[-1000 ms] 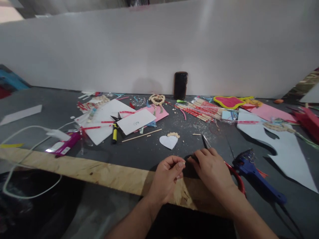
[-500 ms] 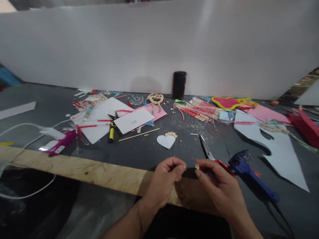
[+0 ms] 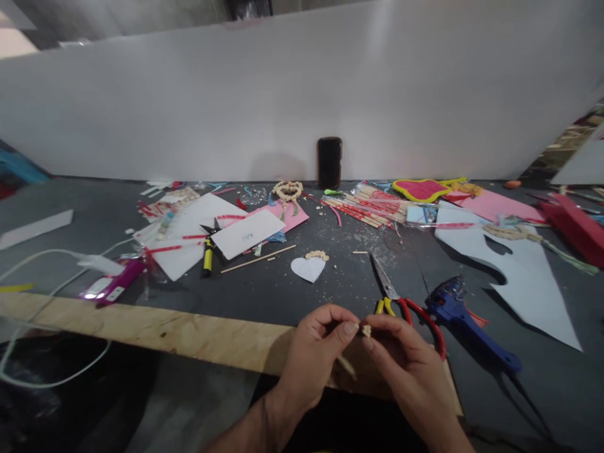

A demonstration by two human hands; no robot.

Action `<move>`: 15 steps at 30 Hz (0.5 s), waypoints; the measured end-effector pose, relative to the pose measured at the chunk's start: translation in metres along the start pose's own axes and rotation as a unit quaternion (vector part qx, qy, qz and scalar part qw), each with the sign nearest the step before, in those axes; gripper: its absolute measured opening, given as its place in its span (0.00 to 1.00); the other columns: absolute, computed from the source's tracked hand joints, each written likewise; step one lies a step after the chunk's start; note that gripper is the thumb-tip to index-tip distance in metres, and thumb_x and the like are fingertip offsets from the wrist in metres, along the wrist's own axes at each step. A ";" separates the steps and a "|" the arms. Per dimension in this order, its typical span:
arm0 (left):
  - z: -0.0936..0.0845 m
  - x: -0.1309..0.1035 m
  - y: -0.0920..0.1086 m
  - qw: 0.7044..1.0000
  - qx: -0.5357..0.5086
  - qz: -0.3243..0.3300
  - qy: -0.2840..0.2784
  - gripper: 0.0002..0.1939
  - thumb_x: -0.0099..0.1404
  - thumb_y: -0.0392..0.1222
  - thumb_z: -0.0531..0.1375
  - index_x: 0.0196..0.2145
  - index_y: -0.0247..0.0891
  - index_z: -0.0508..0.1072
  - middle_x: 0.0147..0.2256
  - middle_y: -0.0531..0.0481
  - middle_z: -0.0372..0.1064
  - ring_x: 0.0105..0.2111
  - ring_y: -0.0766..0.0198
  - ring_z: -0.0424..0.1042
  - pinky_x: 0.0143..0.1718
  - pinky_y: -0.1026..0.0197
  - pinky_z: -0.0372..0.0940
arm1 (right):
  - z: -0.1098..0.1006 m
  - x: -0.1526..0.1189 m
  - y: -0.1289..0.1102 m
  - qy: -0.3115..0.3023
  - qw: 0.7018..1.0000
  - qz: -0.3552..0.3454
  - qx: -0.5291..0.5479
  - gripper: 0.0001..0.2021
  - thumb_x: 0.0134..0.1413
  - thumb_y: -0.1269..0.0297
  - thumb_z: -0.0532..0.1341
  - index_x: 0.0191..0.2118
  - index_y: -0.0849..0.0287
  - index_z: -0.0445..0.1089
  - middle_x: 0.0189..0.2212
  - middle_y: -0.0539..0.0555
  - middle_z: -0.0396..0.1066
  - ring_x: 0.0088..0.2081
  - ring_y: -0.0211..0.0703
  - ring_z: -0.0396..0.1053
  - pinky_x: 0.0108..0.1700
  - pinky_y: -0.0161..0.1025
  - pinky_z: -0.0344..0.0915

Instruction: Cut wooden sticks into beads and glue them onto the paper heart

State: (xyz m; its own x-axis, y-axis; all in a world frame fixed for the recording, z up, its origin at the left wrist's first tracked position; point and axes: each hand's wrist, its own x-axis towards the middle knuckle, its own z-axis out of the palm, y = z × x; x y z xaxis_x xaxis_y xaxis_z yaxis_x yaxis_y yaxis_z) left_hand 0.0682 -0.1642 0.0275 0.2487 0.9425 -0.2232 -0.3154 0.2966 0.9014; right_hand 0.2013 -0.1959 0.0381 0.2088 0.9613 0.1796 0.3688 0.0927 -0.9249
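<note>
My right hand (image 3: 408, 362) pinches a small beige wooden piece (image 3: 367, 330) between thumb and fingertips, above the table's wooden front edge. Close beside it, my left hand (image 3: 318, 352) is also closed in a pinch, its thumb tip near the piece; what it holds, if anything, is too small to make out. Beyond my hands a white paper heart (image 3: 306, 270) lies flat, with a row of similar beige pieces (image 3: 317, 255) along its upper right edge. Red-handled scissors (image 3: 387, 283) lie partly behind my right hand, next to yellow handles (image 3: 384, 306).
A blue glue gun (image 3: 465, 324) lies to the right by a cut white sheet (image 3: 528, 283). Yellow-handled pliers (image 3: 207, 257), a thin stick (image 3: 258, 258) and a white card (image 3: 248, 234) are left of the heart. A phone (image 3: 329, 162) leans on the back panel.
My hands have come closer together, almost touching at the fingertips. The beige piece in my right fingers shows more fully. The view has shifted slightly.
</note>
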 end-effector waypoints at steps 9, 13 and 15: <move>0.002 -0.002 0.002 1.000 -0.017 -0.016 -0.004 0.07 0.55 0.40 0.63 0.29 0.35 0.71 0.25 0.54 0.66 0.25 0.72 0.61 0.29 0.69 0.57 | -0.002 0.000 0.008 0.020 0.996 -0.076 -0.050 0.07 0.48 0.62 0.61 0.37 0.53 0.70 0.34 0.50 0.73 0.35 0.37 0.71 0.35 0.30 0.68; 0.002 -0.003 0.002 1.000 -0.023 -0.018 -0.011 0.06 0.55 0.40 0.63 0.29 0.34 0.71 0.26 0.54 0.66 0.26 0.72 0.62 0.30 0.69 0.57 | -0.003 0.002 0.005 0.027 0.991 -0.101 -0.089 0.06 0.48 0.61 0.61 0.34 0.53 0.69 0.30 0.49 0.73 0.30 0.36 0.71 0.30 0.29 0.68; 0.001 -0.004 0.002 1.000 -0.018 -0.011 -0.010 0.06 0.56 0.39 0.63 0.29 0.34 0.71 0.27 0.53 0.67 0.28 0.71 0.63 0.31 0.69 0.58 | -0.004 0.003 0.004 0.018 0.984 -0.128 -0.119 0.05 0.50 0.61 0.60 0.34 0.54 0.68 0.28 0.48 0.73 0.28 0.35 0.71 0.29 0.28 0.67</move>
State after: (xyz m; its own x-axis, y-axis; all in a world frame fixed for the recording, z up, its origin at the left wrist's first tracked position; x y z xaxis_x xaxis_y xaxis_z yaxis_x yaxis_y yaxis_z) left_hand 0.0679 -0.1680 0.0305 0.2740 0.9328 -0.2341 -0.3425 0.3221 0.8826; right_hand 0.2072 -0.1935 0.0361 0.1123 0.9042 0.4120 0.6148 0.2625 -0.7437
